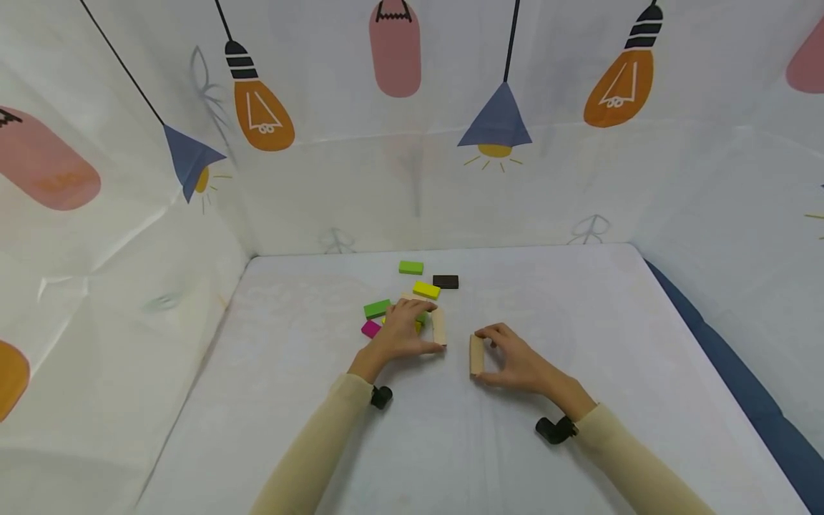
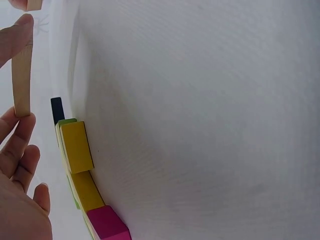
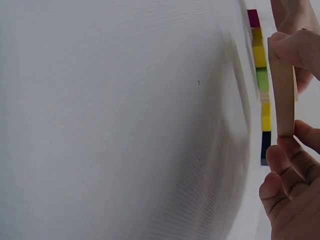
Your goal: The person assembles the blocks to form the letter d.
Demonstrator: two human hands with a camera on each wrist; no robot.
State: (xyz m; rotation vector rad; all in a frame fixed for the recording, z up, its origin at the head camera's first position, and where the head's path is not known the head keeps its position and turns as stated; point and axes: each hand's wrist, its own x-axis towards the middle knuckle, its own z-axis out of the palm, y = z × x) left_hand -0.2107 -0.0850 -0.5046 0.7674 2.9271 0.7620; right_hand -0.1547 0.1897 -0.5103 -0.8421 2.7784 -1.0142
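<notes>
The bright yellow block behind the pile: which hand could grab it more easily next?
Probably the left hand. It rests on the pile, just in front of the yellow block, though it already pinches a wooden block. The right hand pinches another wooden block, farther off.

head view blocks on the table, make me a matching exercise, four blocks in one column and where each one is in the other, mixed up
Blocks:
1. dark brown block
2. magenta block
3. plain wooden block in the right hand
4. far light green block

Places:
A. nearest the back wall, left of the dark one
B. stood on edge, pinched by the right hand
C. at the near left of the pile, beside the left hand
D. far right of the pile, lying flat

Pairs: 1-D, 2-C, 3-B, 4-A
</notes>
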